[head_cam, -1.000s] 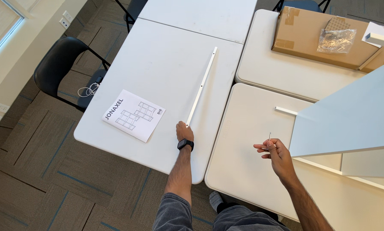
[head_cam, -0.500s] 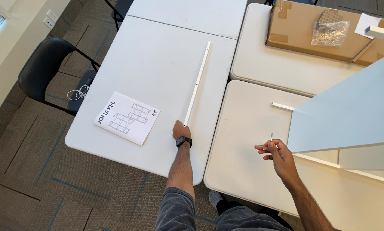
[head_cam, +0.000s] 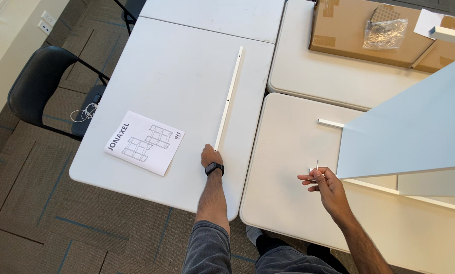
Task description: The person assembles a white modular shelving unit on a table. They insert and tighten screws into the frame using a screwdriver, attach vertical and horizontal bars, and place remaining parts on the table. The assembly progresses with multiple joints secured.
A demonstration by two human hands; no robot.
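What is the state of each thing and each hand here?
Rail: flat on the table, near end under the left hand.
Right hand: pinching a thin pin upright.
Booklet: closed, flat.
Box: closed, bag on top.
Chair: unoccupied.

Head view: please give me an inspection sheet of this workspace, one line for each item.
Surface: white tables pushed together.
Job's things: long white rail lying on the left table; thin small pin, upright.
Clutter: printed instruction sheet; cardboard box with a clear plastic bag on it; large white panel; short white bar.
Hands: left hand, with a black wristwatch, on the near end of the rail; right hand pinches the pin.
Cables: white cord on the chair seat.
Surroundings: black chair; carpet tile floor; wall sockets.
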